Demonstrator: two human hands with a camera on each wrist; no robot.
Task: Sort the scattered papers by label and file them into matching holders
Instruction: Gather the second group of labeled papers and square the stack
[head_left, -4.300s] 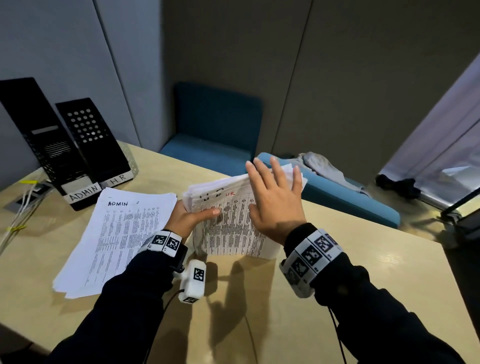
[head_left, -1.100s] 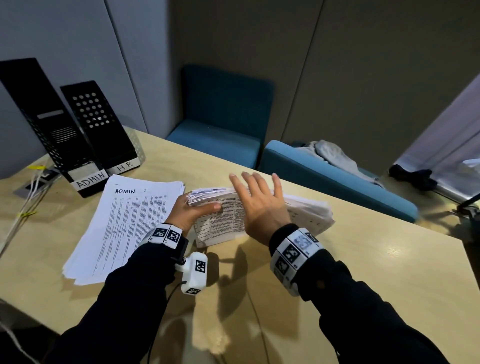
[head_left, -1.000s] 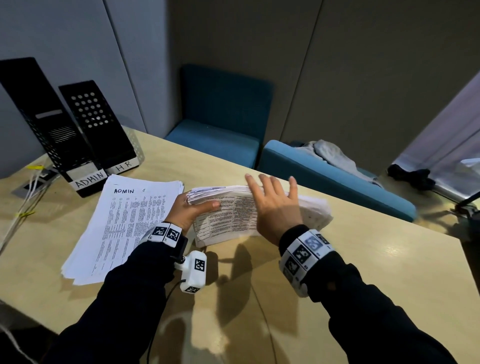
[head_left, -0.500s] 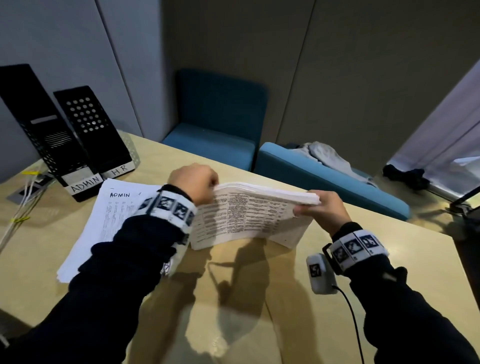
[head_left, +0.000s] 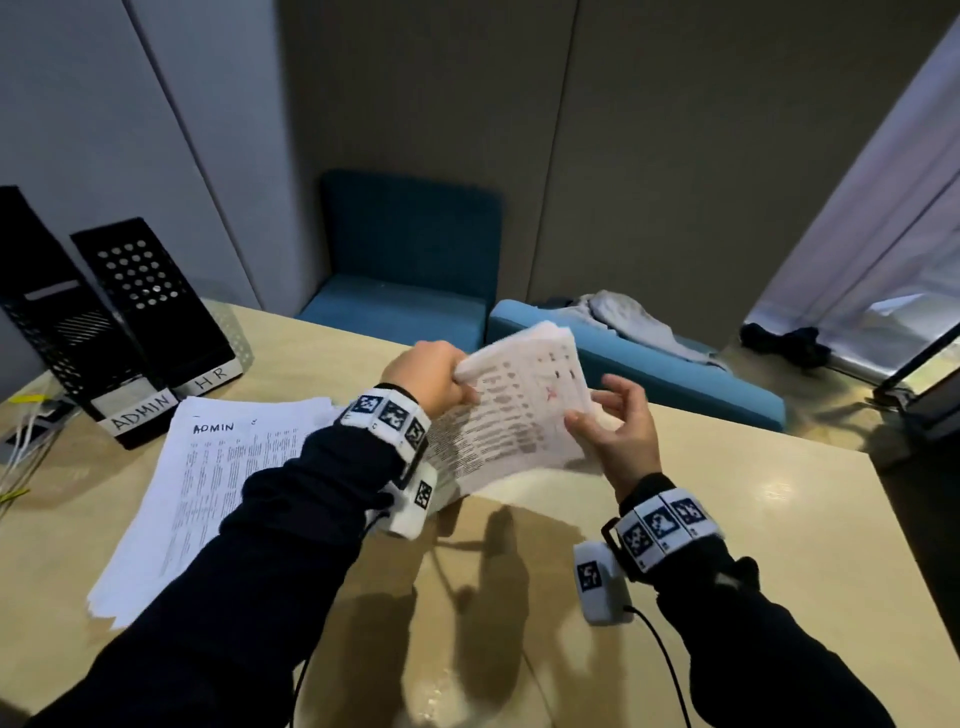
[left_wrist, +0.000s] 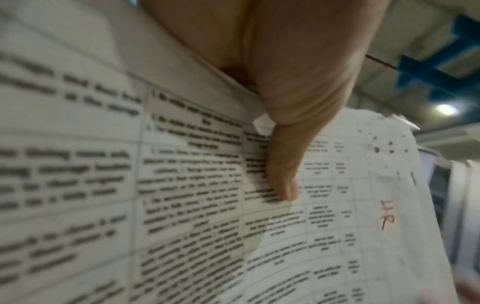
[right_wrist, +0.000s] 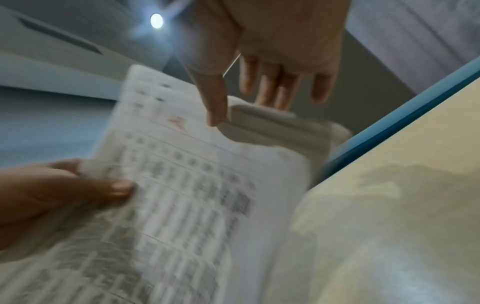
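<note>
The HR stack is raised off the table, tilted up on its lower edge. I see my left hand clenched on its upper left edge, thumb across the printed face. My right hand is at the right edge, fingers loosely spread, thumb near the sheet; whether it grips, I cannot tell. The ADMIN pile lies flat to the left, just before 2 black holders labelled ADMIN and HR.

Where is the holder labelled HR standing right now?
In the head view, the HR holder stands at the table's far left, just right of the ADMIN holder and beyond the ADMIN paper stack.
</note>
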